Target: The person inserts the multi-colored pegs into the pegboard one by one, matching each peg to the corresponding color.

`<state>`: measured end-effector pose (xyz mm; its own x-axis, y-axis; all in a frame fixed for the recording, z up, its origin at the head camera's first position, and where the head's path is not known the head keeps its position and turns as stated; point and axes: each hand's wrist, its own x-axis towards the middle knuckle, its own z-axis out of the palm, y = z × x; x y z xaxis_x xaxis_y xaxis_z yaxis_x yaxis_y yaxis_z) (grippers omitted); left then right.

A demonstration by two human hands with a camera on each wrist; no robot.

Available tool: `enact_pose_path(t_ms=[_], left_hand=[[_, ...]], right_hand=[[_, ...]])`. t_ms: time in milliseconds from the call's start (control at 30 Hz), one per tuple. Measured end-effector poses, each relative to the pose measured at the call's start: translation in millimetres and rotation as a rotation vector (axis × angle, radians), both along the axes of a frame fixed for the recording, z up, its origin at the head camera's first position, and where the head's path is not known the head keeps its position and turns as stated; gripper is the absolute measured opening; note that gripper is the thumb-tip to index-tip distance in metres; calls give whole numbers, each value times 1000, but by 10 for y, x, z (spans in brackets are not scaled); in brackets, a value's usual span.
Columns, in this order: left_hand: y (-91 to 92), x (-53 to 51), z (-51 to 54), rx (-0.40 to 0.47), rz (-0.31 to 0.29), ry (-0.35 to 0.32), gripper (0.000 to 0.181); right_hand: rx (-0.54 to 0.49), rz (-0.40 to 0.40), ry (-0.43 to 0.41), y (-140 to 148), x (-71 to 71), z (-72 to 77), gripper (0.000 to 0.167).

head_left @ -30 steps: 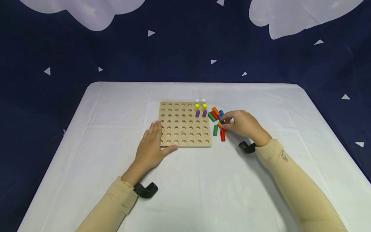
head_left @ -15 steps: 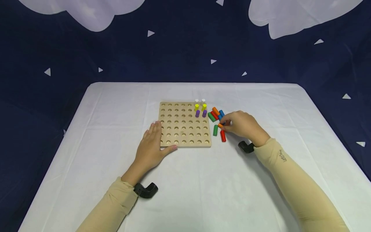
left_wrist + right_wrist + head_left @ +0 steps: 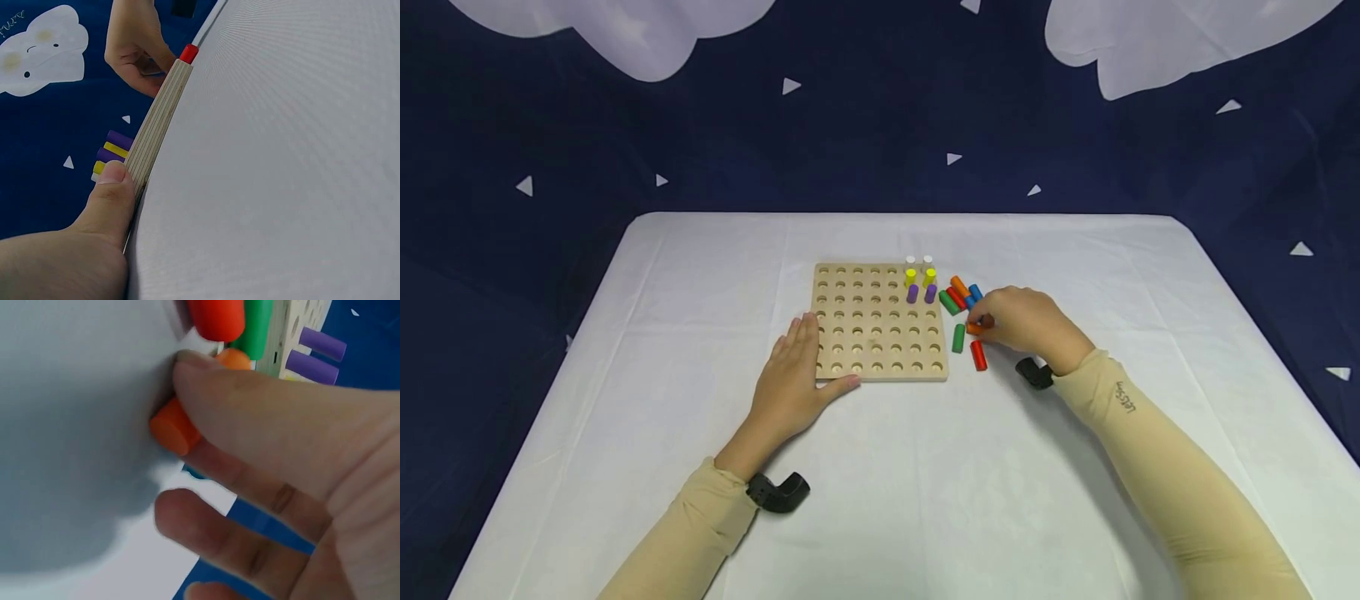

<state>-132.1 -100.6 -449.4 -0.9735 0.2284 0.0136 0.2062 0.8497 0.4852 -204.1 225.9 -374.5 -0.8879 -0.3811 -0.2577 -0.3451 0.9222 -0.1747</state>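
Note:
My left hand (image 3: 786, 379) rests against the near left corner of a wooden pegboard (image 3: 883, 375). Its fingers lie straight along the left side, while the thumb touches the front edge. Right of the board, my right hand (image 3: 1028, 321) pinches an orange peg (image 3: 172, 430) between thumb and index finger, low over the white cloth; whether the peg touches the cloth I cannot tell. Two white pegs (image 3: 927, 262), two yellow pegs (image 3: 930, 277) and two purple pegs (image 3: 931, 294) stand upright in the board's far right holes.
Loose pegs lie between board and right hand: a near green peg (image 3: 958, 338), a red peg (image 3: 978, 356), another green peg (image 3: 950, 302), a second red peg (image 3: 956, 298), another orange peg (image 3: 960, 287) and blue pegs (image 3: 975, 292). Dark blue fabric (image 3: 865, 125) hangs behind the table.
My right thumb and index finger have come together on the orange peg, which has turned more crosswise. The nearest red peg has shifted slightly toward me. My left hand stays still.

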Motion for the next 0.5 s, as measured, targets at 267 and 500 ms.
enact_pose_path(t_ms=[267,500], left_hand=[[-2,2,-7,-2,3,-10,116],[1,-4,-13,-3,4,-4,116]], right_hand=[[-48,25,20,51,-2,-34,19],[-199,10,48,77,-33,-39,16]])
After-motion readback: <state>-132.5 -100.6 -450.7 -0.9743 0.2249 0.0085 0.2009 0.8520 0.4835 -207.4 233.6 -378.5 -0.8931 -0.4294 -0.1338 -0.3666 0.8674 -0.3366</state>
